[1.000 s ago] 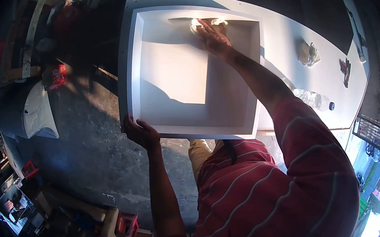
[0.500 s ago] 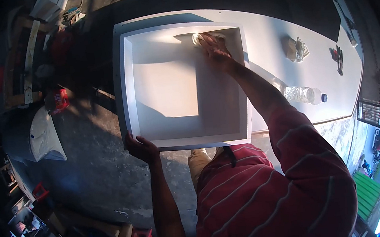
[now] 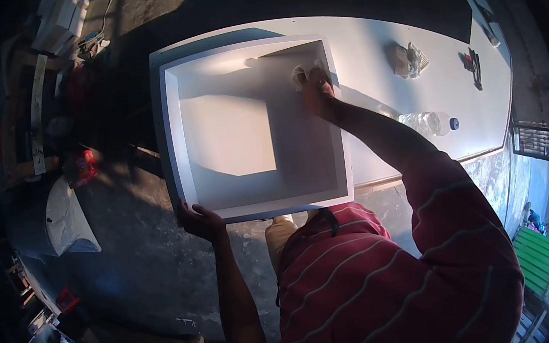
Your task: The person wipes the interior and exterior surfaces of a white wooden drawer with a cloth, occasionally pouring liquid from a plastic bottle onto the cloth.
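Observation:
A square, shallow white open box (image 3: 224,136) rests on a white board. My left hand (image 3: 202,222) is closed over its near left corner, with the thumb on the rim side and some fingers hidden behind the edge. My right hand (image 3: 318,93) reaches inside the box and presses a bunched white cloth (image 3: 299,77) against the inner surface near the far right corner. Part of the cloth is covered by the fingers. Sunlight and shadow fall across the box floor.
On the white board (image 3: 368,48), right of the box, lie a crumpled whitish bundle (image 3: 411,61), a clear plastic bottle (image 3: 427,123) with a blue cap, and a small dark tool (image 3: 473,70). A red packet (image 3: 86,166) sits off to the left.
My right hand and the cloth have moved from the far wall toward the right wall and a little closer to me. My left hand keeps its corner; the whole view has shifted slightly.

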Demonstrator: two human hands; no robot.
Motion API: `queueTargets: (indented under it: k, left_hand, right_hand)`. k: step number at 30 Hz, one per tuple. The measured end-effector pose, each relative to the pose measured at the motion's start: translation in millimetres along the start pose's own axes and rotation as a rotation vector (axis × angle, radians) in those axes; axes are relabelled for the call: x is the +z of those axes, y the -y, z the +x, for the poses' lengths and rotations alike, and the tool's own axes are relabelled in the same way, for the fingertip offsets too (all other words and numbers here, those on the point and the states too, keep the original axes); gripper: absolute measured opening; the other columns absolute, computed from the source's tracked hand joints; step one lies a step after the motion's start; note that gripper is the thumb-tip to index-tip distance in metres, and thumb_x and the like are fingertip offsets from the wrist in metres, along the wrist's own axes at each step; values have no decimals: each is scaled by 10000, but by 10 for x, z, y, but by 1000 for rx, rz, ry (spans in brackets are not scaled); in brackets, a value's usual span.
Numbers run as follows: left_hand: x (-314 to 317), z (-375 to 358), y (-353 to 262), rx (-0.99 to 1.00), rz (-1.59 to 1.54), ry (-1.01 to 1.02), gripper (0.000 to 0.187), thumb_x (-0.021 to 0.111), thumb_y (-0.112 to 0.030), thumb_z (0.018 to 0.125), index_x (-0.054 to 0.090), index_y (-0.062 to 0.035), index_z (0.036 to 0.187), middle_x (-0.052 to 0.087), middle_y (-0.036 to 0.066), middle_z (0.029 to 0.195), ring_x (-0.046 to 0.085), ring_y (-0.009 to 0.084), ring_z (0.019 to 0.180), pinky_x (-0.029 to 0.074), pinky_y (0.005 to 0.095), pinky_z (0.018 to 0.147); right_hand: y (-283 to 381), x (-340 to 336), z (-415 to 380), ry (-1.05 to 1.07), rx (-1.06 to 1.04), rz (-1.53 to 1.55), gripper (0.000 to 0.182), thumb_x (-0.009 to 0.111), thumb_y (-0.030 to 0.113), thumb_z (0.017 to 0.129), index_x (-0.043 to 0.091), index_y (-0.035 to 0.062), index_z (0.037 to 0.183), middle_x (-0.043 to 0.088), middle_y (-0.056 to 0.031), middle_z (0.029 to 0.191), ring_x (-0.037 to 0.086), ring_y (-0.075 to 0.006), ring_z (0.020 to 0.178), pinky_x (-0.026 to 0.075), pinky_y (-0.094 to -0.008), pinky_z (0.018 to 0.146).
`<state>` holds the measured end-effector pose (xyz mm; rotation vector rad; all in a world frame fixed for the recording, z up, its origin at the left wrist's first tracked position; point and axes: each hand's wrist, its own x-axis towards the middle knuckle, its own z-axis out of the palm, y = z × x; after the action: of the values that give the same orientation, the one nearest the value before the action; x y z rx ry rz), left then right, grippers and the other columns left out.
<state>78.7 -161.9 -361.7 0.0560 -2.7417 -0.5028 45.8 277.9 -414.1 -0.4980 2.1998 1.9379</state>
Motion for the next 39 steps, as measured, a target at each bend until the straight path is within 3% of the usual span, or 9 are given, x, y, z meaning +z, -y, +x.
queueTargets:
  k: [3, 13, 20, 23, 26, 27, 29, 37, 39]
  left_hand:
    - [-12, 15, -6, 22, 45, -31, 388, 340, -264, 975, 484, -3, 1224, 530, 195, 1206, 508, 372, 1116, 402, 495, 924]
    - [-68, 29, -119, 26, 15, -72, 357, 378, -228, 946, 499, -9, 1201, 560, 187, 1142, 540, 377, 1049, 431, 489, 870]
    - [-97, 29, -114, -65, 23, -13, 386, 354, -257, 956, 500, -1, 1205, 552, 198, 1172, 525, 377, 1088, 423, 486, 906]
    - [-72, 34, -101, -15, 25, -55, 354, 392, -219, 934, 498, -37, 1218, 553, 160, 1172, 542, 355, 1060, 431, 483, 854]
    - [-88, 29, -106, -44, 58, -11, 368, 378, -226, 939, 492, -25, 1227, 551, 174, 1186, 541, 370, 1069, 430, 484, 865]
    - [-80, 25, -96, -36, 57, -8, 368, 378, -226, 939, 492, -25, 1227, 551, 174, 1186, 541, 370, 1069, 430, 484, 865]
    - [-65, 22, -69, 11, 48, -29, 377, 369, -233, 944, 488, -17, 1228, 551, 187, 1180, 539, 375, 1069, 425, 486, 880]
    - [-48, -2, -38, 8, 71, 4, 414, 354, -272, 956, 470, 1, 1244, 546, 203, 1177, 519, 387, 1081, 406, 489, 907]
    - [-55, -21, -25, 13, 67, 6, 417, 354, -275, 956, 468, 2, 1246, 544, 202, 1181, 517, 387, 1083, 406, 487, 907]
  right_hand:
    - [175, -600, -341, 24, 204, 741, 405, 548, 144, 817, 586, -76, 1154, 580, -262, 1101, 547, -462, 986, 483, -552, 760]
    - [-1210, 256, 61, 64, -88, 891, 415, 471, 254, 839, 561, 11, 1163, 620, -183, 892, 571, -335, 963, 112, -501, 1137]
    - [-659, -667, -1221, 66, -461, 1378, 372, 631, 280, 680, 656, 163, 1032, 614, -84, 863, 576, -272, 904, 412, -377, 831]
    - [-425, -767, -1991, -302, -602, 1786, 589, 703, 240, 640, 554, 150, 1202, 557, -119, 1014, 517, -300, 1072, 415, -416, 970]
    - [110, -464, -2296, -432, -410, 1992, 665, 726, 241, 662, 507, 131, 1281, 500, -140, 1301, 435, -323, 1260, 221, -459, 1149]
    - [343, -320, -2276, -110, -449, 2361, 630, 739, 221, 668, 527, 108, 1251, 481, -147, 1334, 432, -326, 1274, 198, -534, 1133]
    - [-93, -395, -1967, -405, -109, 1753, 594, 716, 168, 709, 488, 109, 1254, 483, -150, 1337, 415, -327, 1294, 190, -575, 1114]
    - [-519, 711, -468, -686, 418, 1687, 609, 638, 176, 829, 336, 120, 1354, 396, -193, 1392, 353, -362, 1323, 259, -511, 1109]
    - [-762, 756, -218, -322, 643, 1792, 604, 597, 231, 870, 313, 107, 1388, 414, -200, 1365, 421, -371, 1265, 379, -447, 1046]
